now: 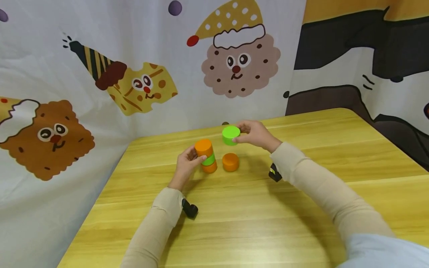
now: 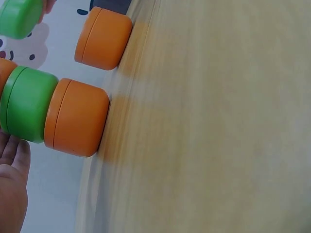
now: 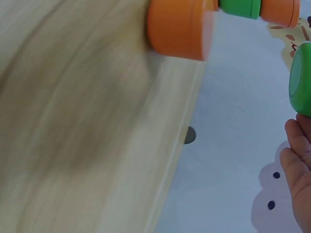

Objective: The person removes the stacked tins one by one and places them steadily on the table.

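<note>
A stack (image 1: 209, 160) of three containers is standing on the table (image 1: 234, 223), one directly atop another. Just to its right, a lone container (image 1: 230, 163) is sitting on the tabletop. Above that one, and apart from it, a raised container (image 1: 230, 136) is hovering. The left hand (image 1: 187, 163) is flanking the stack's left; the right hand (image 1: 256, 134), the raised container's right. Behind everything, a cloth backdrop (image 1: 187, 111) is hanging.

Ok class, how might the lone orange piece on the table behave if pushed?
The lone orange piece would probably slide rather than tip, since it sits low and wide. Its smooth, undented walls suggest stiffness. Turned on its side, its round shape would likely roll.
</note>
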A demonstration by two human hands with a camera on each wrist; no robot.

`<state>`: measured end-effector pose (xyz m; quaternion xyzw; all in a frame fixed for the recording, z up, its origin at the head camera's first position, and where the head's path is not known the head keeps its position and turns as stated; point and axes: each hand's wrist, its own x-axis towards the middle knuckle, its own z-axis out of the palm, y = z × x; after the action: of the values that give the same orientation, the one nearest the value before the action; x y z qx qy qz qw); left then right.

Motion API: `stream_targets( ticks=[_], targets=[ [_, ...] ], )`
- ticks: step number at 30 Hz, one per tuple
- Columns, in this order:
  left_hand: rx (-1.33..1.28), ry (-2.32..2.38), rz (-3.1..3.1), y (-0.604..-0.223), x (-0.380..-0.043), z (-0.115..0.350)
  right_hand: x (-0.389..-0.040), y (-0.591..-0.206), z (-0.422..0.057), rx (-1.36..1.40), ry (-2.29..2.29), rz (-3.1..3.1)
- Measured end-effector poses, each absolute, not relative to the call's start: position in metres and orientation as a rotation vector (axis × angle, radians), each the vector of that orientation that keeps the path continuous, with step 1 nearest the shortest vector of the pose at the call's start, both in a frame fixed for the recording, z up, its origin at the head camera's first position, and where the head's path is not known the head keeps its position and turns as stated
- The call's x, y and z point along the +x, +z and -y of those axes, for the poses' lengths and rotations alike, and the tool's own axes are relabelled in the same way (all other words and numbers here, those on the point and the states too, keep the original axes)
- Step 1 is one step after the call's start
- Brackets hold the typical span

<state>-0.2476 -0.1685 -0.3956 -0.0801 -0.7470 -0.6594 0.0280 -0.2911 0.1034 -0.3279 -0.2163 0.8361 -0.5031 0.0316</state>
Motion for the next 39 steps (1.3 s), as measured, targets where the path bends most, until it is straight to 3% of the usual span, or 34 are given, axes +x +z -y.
stream_targets(
  ticks=[39],
  targets=[
    [-0.251, -2.052, 2.287, -0.397, -0.247, 0.169, -0.277, -0.39, -0.145, -0.543, -1.395, -2.573]
  ],
)
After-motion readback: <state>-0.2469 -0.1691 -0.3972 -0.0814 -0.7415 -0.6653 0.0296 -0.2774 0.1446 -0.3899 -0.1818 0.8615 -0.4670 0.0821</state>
